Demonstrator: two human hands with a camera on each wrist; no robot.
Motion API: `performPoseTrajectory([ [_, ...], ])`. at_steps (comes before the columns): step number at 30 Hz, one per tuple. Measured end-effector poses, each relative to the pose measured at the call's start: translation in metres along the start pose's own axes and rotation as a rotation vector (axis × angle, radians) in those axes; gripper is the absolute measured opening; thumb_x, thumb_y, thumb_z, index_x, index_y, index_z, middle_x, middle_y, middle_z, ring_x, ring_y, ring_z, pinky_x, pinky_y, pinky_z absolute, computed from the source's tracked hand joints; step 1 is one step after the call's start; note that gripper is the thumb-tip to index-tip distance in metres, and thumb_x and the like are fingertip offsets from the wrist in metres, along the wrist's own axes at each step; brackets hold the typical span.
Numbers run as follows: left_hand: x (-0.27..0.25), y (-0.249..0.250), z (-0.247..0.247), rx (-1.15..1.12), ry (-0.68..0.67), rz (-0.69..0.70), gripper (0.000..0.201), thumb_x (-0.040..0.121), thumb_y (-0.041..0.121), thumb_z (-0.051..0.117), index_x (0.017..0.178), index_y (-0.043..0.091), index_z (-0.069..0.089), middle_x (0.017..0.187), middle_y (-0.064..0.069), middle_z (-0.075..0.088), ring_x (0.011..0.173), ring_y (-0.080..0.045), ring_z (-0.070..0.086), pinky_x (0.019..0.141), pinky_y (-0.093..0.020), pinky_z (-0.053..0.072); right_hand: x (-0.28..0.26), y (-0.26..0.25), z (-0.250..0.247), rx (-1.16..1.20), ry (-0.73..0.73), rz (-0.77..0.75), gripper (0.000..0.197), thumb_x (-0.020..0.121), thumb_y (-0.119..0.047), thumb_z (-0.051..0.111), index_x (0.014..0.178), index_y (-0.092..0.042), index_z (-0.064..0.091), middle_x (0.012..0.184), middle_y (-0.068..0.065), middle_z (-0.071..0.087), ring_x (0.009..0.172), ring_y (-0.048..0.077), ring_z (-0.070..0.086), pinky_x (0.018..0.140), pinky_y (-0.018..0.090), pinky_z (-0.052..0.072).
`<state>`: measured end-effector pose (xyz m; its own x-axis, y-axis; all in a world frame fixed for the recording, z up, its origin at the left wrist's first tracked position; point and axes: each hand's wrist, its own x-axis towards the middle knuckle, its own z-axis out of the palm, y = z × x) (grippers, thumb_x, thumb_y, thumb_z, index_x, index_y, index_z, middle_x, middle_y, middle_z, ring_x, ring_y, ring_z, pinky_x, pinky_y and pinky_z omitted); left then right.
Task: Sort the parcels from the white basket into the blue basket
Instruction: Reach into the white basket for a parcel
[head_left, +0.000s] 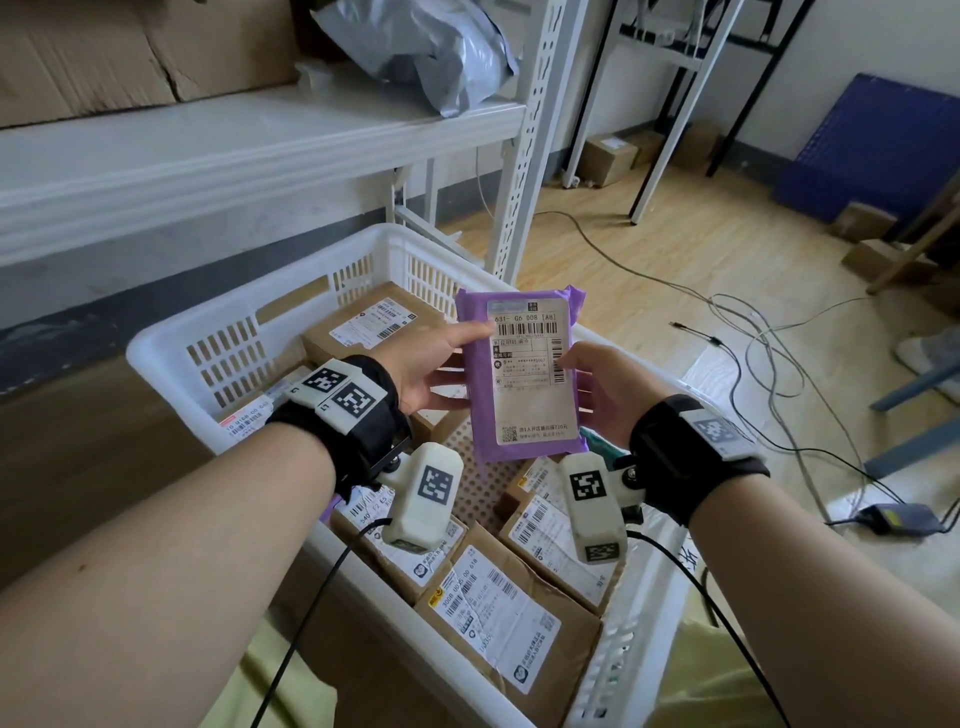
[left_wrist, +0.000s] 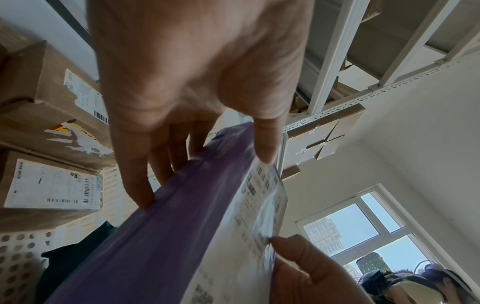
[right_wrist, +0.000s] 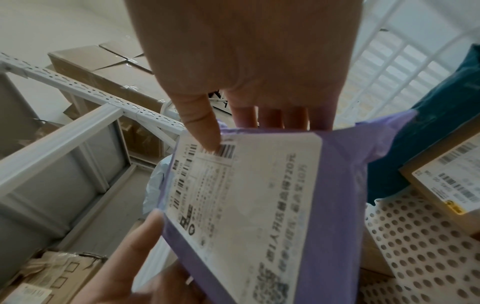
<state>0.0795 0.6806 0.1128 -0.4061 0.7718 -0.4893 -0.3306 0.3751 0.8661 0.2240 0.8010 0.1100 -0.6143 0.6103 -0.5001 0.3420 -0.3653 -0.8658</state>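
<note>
Black wrist straps bear square-coded tags; white camera pods trail black cables, apparently bolted on.

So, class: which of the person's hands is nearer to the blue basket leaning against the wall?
Right. The right hand holds the purple parcel's edge on the blue basket's side; the left hand grips the opposite edge, farther away.

You're facing a white metal shelf with a grey poly bag near its right edge and a big carton at its left. Wood floor on your right, cables strewn over it, small boxes by the white wall. Window shows daylight and buildings outside.
</note>
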Motion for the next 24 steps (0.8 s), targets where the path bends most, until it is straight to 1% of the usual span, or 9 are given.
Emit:
performPoseTrajectory([
  [5, 0.007, -0.002, 0.006, -0.053, 0.027, 0.042, 0.038, 0.086, 0.023, 0.066, 0.120, 0.014, 0.052, 0.097, -0.007, 0.067, 0.087, -0.020, 0.064, 0.070, -0.037, 0.055, 0.003, -0.009, -0.007, -0.148, 0.018, -0.116, 0.019, 0.088, -0.014, 0.053, 0.103, -0.014, 0.065, 0.089, 0.005, 0.065, 0.080, 0.020, 0.059, 0.065, 0.027, 0.045],
  [9, 0.019, -0.002, 0.015, -0.080, -0.012, 0.014, 0.023, 0.087, 0.021, 0.065, 0.107, 0.012, 0.058, 0.096, -0.006, 0.066, 0.093, -0.022, 0.063, 0.076, -0.038, 0.054, 0.002, -0.014, -0.025, -0.266, -0.062, -0.191, 0.040, 0.085, -0.005, 0.064, 0.122, -0.022, 0.061, 0.099, 0.003, 0.072, 0.085, 0.015, 0.069, 0.064, 0.026, 0.054],
  [11, 0.031, -0.005, 0.018, -0.032, 0.026, 0.018, 0.046, 0.084, 0.025, 0.068, 0.124, 0.010, 0.051, 0.112, -0.008, 0.063, 0.110, -0.025, 0.057, 0.081, -0.040, 0.053, 0.008, -0.012, -0.036, -0.356, -0.003, -0.169, 0.053, 0.081, -0.002, 0.068, 0.129, -0.023, 0.056, 0.104, 0.007, 0.072, 0.092, 0.022, 0.069, 0.070, 0.034, 0.056],
  [13, 0.046, -0.011, 0.019, 0.034, 0.110, 0.032, 0.064, 0.083, 0.029, 0.069, 0.137, 0.015, 0.038, 0.132, -0.008, 0.051, 0.122, -0.024, 0.048, 0.093, -0.043, 0.049, 0.017, -0.008, -0.047, -0.482, 0.055, -0.139, 0.058, 0.080, 0.000, 0.069, 0.131, -0.023, 0.054, 0.100, 0.004, 0.072, 0.090, 0.021, 0.068, 0.070, 0.035, 0.055],
  [14, 0.054, -0.015, 0.019, 0.060, 0.145, 0.036, 0.065, 0.084, 0.030, 0.067, 0.140, 0.018, 0.036, 0.138, -0.006, 0.045, 0.125, -0.023, 0.045, 0.099, -0.043, 0.046, 0.022, -0.004, -0.052, -0.546, 0.062, -0.118, 0.057, 0.080, 0.000, 0.069, 0.129, -0.025, 0.055, 0.096, 0.001, 0.072, 0.087, 0.018, 0.068, 0.069, 0.034, 0.055],
  [16, 0.070, -0.022, 0.020, 0.121, 0.154, 0.012, 0.058, 0.088, 0.032, 0.062, 0.139, 0.017, 0.038, 0.142, -0.004, 0.041, 0.128, -0.022, 0.042, 0.103, -0.039, 0.041, 0.032, 0.004, -0.058, -0.704, 0.048, -0.060, 0.052, 0.080, -0.004, 0.069, 0.122, -0.033, 0.057, 0.092, -0.005, 0.070, 0.081, 0.014, 0.068, 0.065, 0.028, 0.055],
  [18, 0.089, -0.033, 0.026, 0.210, 0.100, -0.052, 0.054, 0.089, 0.035, 0.059, 0.137, 0.014, 0.044, 0.142, -0.004, 0.044, 0.127, -0.021, 0.043, 0.099, -0.036, 0.039, 0.045, 0.015, -0.061, -0.836, 0.029, 0.004, 0.051, 0.080, -0.009, 0.070, 0.120, -0.038, 0.055, 0.093, -0.007, 0.068, 0.077, 0.012, 0.067, 0.061, 0.022, 0.054],
  [21, 0.117, -0.048, 0.041, 0.361, 0.049, -0.109, 0.046, 0.090, 0.033, 0.056, 0.129, 0.008, 0.052, 0.135, -0.008, 0.050, 0.115, -0.021, 0.048, 0.088, -0.031, 0.036, 0.074, 0.040, -0.067, -0.907, 0.003, 0.083, 0.060, 0.079, -0.010, 0.072, 0.131, -0.032, 0.052, 0.101, -0.004, 0.066, 0.086, 0.017, 0.065, 0.075, 0.029, 0.054],
  [24, 0.142, -0.063, 0.056, 0.498, -0.005, -0.154, 0.039, 0.090, 0.032, 0.057, 0.121, 0.009, 0.052, 0.128, -0.006, 0.053, 0.116, -0.023, 0.050, 0.089, -0.032, 0.038, 0.099, 0.061, -0.071, -0.995, -0.044, 0.150, 0.059, 0.081, -0.011, 0.071, 0.135, -0.028, 0.051, 0.111, 0.000, 0.062, 0.093, 0.018, 0.061, 0.080, 0.026, 0.048],
])
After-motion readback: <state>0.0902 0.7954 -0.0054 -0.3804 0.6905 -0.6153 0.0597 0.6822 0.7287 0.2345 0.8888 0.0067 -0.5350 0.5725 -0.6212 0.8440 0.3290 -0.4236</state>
